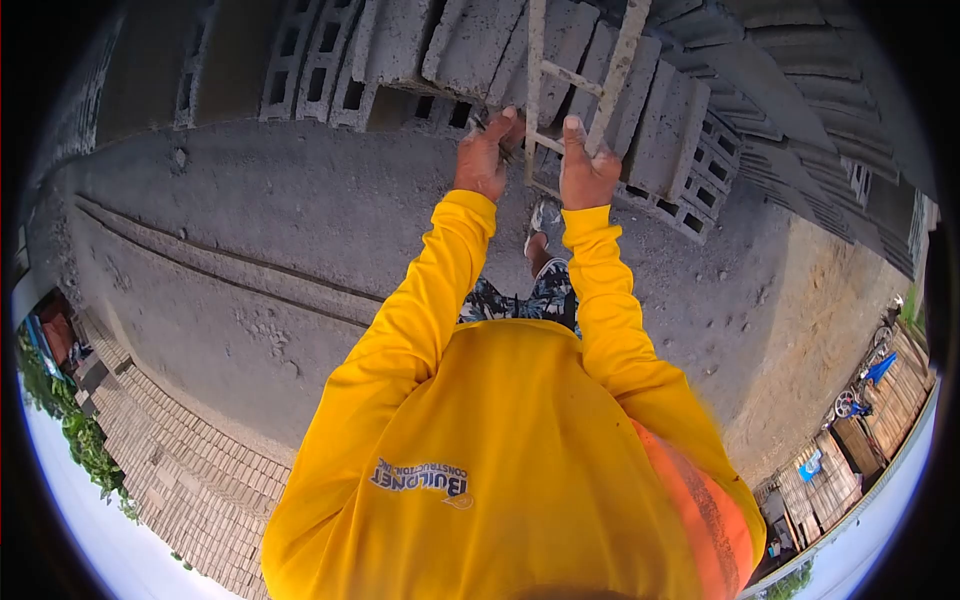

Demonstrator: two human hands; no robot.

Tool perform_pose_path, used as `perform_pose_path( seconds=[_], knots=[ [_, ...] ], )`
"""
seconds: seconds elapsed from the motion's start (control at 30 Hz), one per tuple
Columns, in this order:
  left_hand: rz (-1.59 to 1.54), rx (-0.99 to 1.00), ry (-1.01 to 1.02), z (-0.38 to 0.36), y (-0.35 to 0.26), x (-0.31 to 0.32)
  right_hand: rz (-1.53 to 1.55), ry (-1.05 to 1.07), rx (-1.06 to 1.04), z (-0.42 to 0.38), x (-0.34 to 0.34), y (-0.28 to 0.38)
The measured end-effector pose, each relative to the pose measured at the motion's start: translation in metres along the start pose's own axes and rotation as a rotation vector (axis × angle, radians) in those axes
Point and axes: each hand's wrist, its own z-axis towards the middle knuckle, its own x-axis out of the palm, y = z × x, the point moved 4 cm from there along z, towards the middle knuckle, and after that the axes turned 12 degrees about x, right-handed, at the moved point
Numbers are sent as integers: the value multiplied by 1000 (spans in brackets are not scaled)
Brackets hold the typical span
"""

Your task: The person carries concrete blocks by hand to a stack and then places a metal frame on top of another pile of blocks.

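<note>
A pale, worn ladder-like metal frame (572, 77) stands against stacked grey hollow blocks (478, 45). My right hand (588, 172) is closed around the lower end of its right rail, thumb raised. Just left of the frame's other rail, my left hand (484, 160) is closed, with a small dark thin item showing at its fingers; what it is cannot be made out. Both hands are bare and dusty, below the yellow sleeves.
Block stacks line the far side, with more at the upper right (800, 90). Dusty grey ground (300, 200) carries a long narrow track on the left. My shoe (541, 222) shows below the hands. Bicycles (848, 403) stand by wooden panels at the right.
</note>
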Motion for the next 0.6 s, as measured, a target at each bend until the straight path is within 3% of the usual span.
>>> perform_pose_path(
  seconds=[0.1, 0.2, 0.3, 0.43, 0.57, 0.6],
  knots=[
    [8, -36, 41, 6, 5, -6, 126, 8, 75, -13, -30, 2],
    [-28, 15, 63, 4, 4, -1, 367, -47, 14, 5, -56, 89],
    [-25, 23, 70, 4, 5, -4, 455, -15, -125, 11, -65, 127],
    [20, -22, 15, 6, 6, -8, 282, -98, -141, 35, -20, 41],
    [14, 0, -23, 1, 2, -6, 412, -47, 160, 8, -32, 61],
    [-11, -5, -35, -9, -1, -3, 423, -45, 130, 8, -41, 64]
  ],
)
